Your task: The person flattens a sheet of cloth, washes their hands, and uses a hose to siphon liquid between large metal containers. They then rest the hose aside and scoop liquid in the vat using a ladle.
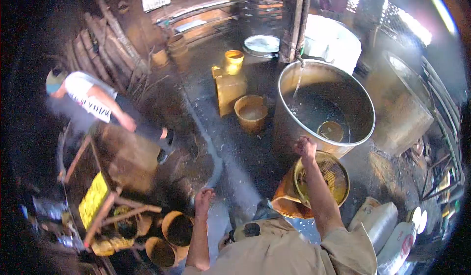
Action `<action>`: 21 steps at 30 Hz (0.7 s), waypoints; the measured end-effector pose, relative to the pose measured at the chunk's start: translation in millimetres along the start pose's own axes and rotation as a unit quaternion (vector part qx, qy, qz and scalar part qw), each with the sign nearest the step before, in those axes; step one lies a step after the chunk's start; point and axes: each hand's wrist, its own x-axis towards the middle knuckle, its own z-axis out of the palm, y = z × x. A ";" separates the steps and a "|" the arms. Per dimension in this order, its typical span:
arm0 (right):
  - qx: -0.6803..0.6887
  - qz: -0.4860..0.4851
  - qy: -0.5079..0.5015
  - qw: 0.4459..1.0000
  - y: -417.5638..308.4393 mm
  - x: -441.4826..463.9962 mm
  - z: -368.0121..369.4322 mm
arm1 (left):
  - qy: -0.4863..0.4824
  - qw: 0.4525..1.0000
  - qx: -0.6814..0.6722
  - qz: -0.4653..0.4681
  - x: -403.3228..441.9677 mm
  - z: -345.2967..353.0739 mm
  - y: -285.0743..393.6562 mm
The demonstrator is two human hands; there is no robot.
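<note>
My left hand (204, 196) hangs in the air over the wet floor, its fingers curled in; whether anything is in them is too small to tell. To the right, my right hand (305, 146) is closed near the front rim of a large round metal vat (365, 128). Water runs from a pipe (298, 81) into the vat, where a round container (330, 131) sits in the water. Below my right forearm, a round yellow strainer (338, 177) rests on an orange container (284, 199). What my right fingers hold, if anything, is not clear.
A person (91, 91) bends forward at the left beside steam. A yellow bucket (234, 61), a tan tub (251, 113) and a wooden post (293, 25) stand ahead. Jerrycans (375, 221) lie at lower right, dark-filled buckets (177, 228) at lower left.
</note>
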 end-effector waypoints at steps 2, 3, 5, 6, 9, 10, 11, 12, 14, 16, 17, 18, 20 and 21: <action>-0.011 -0.091 -0.015 0.996 -22.8 41.6 9.5 | -0.042 0.997 -0.006 0.063 64.2 19.1 24.3; -0.055 -0.003 0.071 0.996 -44.1 61.0 23.8 | -0.058 0.997 0.023 0.034 91.9 32.6 44.1; 0.028 -0.022 0.096 0.995 -40.2 117.2 35.6 | -0.094 0.994 0.050 0.022 138.3 64.8 77.4; 0.072 -0.018 0.102 0.992 -38.7 145.2 40.4 | -0.102 0.993 0.056 0.020 166.3 74.5 76.2; 0.098 -0.006 0.117 0.988 -27.6 235.6 49.9 | -0.163 0.986 0.028 0.036 243.3 111.6 77.7; 0.157 0.010 0.119 0.980 -19.3 267.5 52.6 | -0.170 0.984 0.037 0.033 266.8 127.5 84.3; 0.172 0.008 0.125 0.977 -10.1 297.7 55.6 | -0.197 0.980 0.009 0.025 293.3 147.4 92.8; 0.185 0.004 0.129 0.974 -2.6 333.2 58.5 | -0.223 0.974 -0.021 0.017 320.0 171.7 104.5; 0.202 0.027 0.168 0.964 0.4 393.1 69.8 | -0.227 0.971 0.060 0.047 365.2 224.3 131.4; 0.266 0.044 0.155 0.951 24.2 471.9 62.5 | -0.233 0.967 0.100 0.015 421.2 278.3 151.9; 0.283 0.030 0.159 0.945 39.6 507.0 58.6 | -0.258 0.962 0.086 0.003 444.1 305.0 163.5; 0.266 0.071 0.213 0.938 38.6 534.0 60.4 | -0.263 0.960 0.093 -0.002 464.0 331.3 177.5; 0.275 0.082 0.265 0.920 37.9 578.0 65.4 | -0.326 0.939 0.103 -0.024 498.6 380.1 196.2; 0.275 0.086 0.280 0.916 42.0 601.1 63.3 | -0.352 0.922 0.154 -0.044 518.1 402.0 200.0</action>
